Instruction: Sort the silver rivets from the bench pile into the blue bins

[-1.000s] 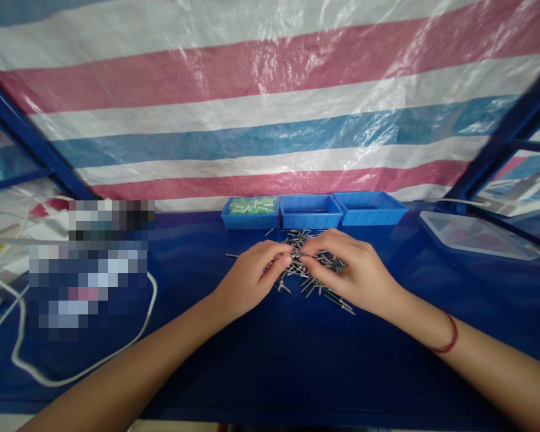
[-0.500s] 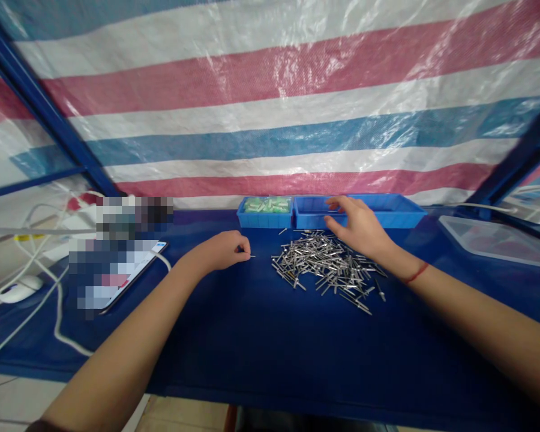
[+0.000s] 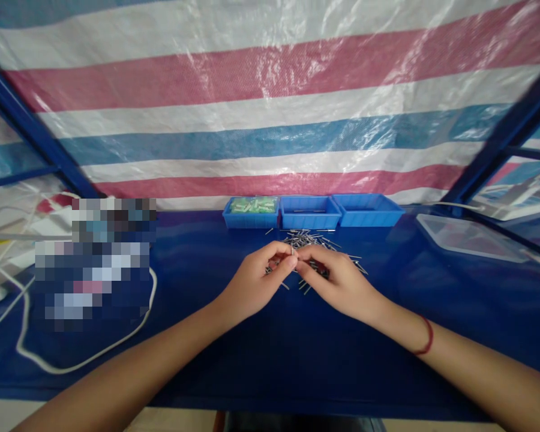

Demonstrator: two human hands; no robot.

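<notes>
A heap of silver blind rivets (image 3: 306,239) lies on the blue table, partly hidden by both hands. My left hand (image 3: 263,276) is closed in a pinch on a small blind rivet (image 3: 293,252), of which only a bit shows. Fingertip to fingertip with it, my right hand (image 3: 337,277) pinches at the same rivet. Behind the heap, the middle blue bin (image 3: 310,222) has a few thin rivets at its bottom. The left blue bin (image 3: 252,222) contains green-and-white packets (image 3: 254,205).
Farther right is a third blue bin (image 3: 371,219), then a clear plastic lid (image 3: 472,240) lying flat. On the left, a white cable (image 3: 85,362) loops across the table (image 3: 270,360) near a blurred-out patch. A striped plastic sheet (image 3: 270,114) hangs behind.
My right hand has come back from the bins toward me, and its fingers have closed. My left hand has moved right with the rivet to meet it. The view has shifted slightly.
</notes>
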